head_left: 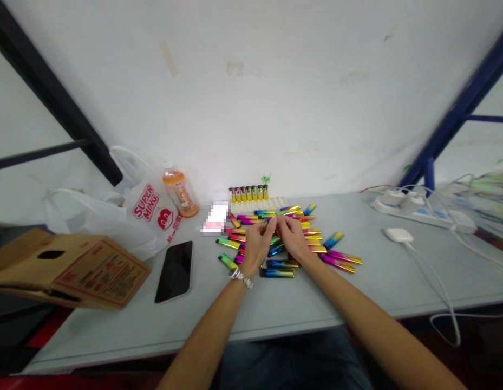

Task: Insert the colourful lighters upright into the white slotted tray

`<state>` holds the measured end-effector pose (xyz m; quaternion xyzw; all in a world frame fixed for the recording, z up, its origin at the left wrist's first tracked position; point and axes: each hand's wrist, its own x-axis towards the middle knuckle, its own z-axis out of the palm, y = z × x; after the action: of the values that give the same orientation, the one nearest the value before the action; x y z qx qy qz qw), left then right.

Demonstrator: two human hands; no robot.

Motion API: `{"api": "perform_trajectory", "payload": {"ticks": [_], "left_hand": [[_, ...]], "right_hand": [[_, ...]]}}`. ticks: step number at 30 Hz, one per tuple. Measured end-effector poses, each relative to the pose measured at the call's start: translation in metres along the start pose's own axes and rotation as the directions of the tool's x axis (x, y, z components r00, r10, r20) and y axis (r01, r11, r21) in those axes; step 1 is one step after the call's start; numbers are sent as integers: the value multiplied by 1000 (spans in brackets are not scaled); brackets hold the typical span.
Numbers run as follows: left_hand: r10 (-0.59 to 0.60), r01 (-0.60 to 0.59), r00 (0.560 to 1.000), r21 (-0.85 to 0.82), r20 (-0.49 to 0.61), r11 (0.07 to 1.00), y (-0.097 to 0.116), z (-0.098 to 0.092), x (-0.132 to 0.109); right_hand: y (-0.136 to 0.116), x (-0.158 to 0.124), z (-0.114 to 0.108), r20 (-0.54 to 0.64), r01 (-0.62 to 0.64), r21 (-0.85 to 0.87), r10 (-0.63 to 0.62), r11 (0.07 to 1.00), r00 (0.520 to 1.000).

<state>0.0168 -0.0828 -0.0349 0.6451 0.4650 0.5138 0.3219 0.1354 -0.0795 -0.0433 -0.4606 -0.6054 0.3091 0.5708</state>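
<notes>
Seven lighters (248, 194) stand in one tray (280, 203) beyond two hands (257, 242) (291, 234).

Loose lighters (279, 273): finish was metallic and graded; some ran blue to yellow, some magenta to gold, some green to yellow; visible caps were black.
Upright lighters (248, 194): were mainly yellow, some with red patches; tops were black.
Rack (257, 206): was cream.
Worktop (308, 309): was plain pale grey.
Bottle (180, 192): showed orange, with white lettering.
Carrier bag (143, 238): was white, printed in red.
Carton (105, 276): was brown with red print.
Phone (175, 271): had a black screen and pale edge.
Wall (251, 114): was white, with tan scuffs and a green mark.
</notes>
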Motion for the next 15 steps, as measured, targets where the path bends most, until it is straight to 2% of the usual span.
{"api": "perform_trajectory", "payload": {"ticks": [15], "left_hand": [[-39,40,998,13,-51,999,-2,1,5]], "right_hand": [[4,0,0,-1,-25,7,25,1000,1000]]}}
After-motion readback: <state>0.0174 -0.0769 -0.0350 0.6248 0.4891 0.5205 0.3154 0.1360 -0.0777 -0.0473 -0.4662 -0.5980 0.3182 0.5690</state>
